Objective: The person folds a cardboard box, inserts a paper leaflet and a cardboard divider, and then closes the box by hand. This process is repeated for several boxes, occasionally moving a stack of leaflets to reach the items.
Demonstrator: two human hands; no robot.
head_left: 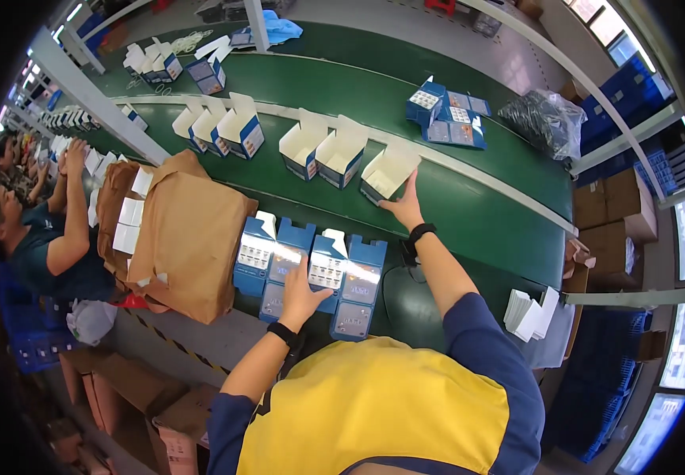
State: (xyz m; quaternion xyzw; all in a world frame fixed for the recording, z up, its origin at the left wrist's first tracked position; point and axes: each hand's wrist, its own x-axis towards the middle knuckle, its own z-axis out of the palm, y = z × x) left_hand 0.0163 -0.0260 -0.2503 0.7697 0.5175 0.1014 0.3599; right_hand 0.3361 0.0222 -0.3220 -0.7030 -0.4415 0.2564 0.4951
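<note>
The right hand (407, 207) holds the open box (386, 176). Flat boxes (327, 273) lie under the spread left hand (301, 299), long sides pointing forward.

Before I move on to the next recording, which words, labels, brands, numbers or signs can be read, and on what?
No text is legible enough to quote.
Flat blue cartons under the left hand: small print, unreadable.
Open box at the right hand: marks on its blue side, too small.
Blue cartons at upper right: printed panels, too small.
Brown cardboard box, lower left: blurred marks.
</note>
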